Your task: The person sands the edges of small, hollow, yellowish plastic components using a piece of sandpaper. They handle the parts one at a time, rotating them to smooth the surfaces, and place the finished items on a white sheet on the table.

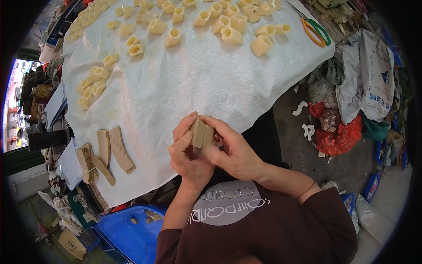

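Fingers of the left hand (189, 162) and right hand (236, 153) clamp the brown piece (201, 133) between them, its long axis roughly near-to-far.

Matt card-like brown beside waxy yellow and textured plastic.
The folded piece (202, 133) and the strips (120, 150) at near left look like matt card; the far hollow pieces (261, 45) are smooth, faintly waxy. The white sheet (176, 88) resembles wrinkled, textured plastic; the tub (132, 235), smooth glossy plastic; the shirt (281, 215), matt cloth; the red bags (349, 135) at right, thin shiny plastic.
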